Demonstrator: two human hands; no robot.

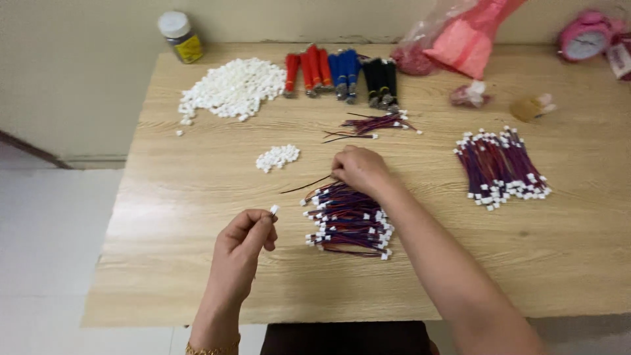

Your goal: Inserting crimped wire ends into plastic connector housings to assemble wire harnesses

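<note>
White connector [274, 210] pinched in my left hand [244, 244]; my right hand [359, 169] grips a dark wire [306, 186] at the wire bundle [348, 220], mid-table [197, 263], well clear of every edge.

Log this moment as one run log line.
left hand: pinches small white plastic connector | right hand: picks thin dark wire at red-and-purple wire pile | light wooden table

Both arms are bare, sleeveless to the frame edge; a thin gold beaded bracelet [211, 348] circles the left wrist, well below the fingers
</note>
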